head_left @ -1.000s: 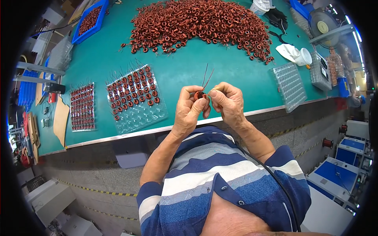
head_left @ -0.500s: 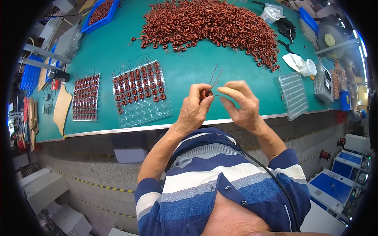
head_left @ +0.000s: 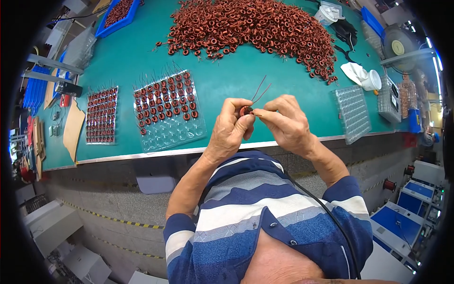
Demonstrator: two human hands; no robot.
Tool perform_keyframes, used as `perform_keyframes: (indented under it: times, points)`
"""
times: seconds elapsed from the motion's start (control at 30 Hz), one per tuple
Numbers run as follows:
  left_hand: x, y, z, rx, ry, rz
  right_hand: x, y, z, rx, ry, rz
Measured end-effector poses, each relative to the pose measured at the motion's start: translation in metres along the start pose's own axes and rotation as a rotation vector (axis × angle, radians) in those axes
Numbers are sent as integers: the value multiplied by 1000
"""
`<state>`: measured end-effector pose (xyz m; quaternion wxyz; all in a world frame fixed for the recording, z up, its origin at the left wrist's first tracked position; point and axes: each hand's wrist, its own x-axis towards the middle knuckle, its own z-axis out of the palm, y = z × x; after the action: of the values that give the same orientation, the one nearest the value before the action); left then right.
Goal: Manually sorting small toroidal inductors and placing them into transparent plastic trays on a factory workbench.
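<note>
— Coil (head_left: 245, 111): where is it?
— Above the counter (head_left: 222, 90) edge, pinched in the left hand's (head_left: 230, 132) fingers.
— And the right hand (head_left: 286, 124)?
— Its fingers press together on a wire lead beside the coil.

Small copper-wound ring coil (head_left: 245, 111), two wire leads upward, above table edge.

Coil heap (head_left: 255, 28) behind trays (head_left: 168, 111), hands (head_left: 260, 125) in front
</note>
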<state>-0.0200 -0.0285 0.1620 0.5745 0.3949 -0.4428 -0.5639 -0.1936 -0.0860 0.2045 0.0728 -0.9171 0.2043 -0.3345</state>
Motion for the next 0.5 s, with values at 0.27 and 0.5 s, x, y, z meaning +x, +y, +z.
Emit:
perform_keyframes:
  times: [0.27,0.5]
  points:
    - [8,11,-2,397,-104,32,2,3,9,145,136,246]
    - [8,6,0,465,-124,19,6,13,17,193,167,268]
